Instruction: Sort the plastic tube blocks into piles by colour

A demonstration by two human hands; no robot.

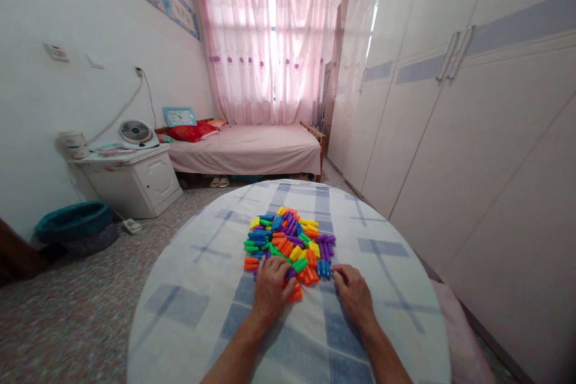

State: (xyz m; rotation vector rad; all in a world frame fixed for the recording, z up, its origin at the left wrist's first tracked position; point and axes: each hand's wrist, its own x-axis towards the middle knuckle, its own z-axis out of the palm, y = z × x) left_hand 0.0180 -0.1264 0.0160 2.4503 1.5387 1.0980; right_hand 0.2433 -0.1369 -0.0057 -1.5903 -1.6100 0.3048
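A heap of small plastic building pieces [290, 240] in orange, yellow, green, blue and purple lies in the middle of a round table covered by a white and blue checked cloth [189, 288]. My left hand [271, 288] rests palm down on the near edge of the heap, fingers curled over orange pieces. My right hand [353, 293] lies on the cloth just right of the heap, fingers bent, its fingertips beside a blue piece [323, 268]. Whether either hand grips a piece is hidden.
A pink-covered bed [247, 153] stands beyond the table under pink curtains. A white bedside cabinet [135, 177] with a small fan is at the left, a teal basin [74, 221] on the floor. White wardrobe doors [472, 132] line the right side.
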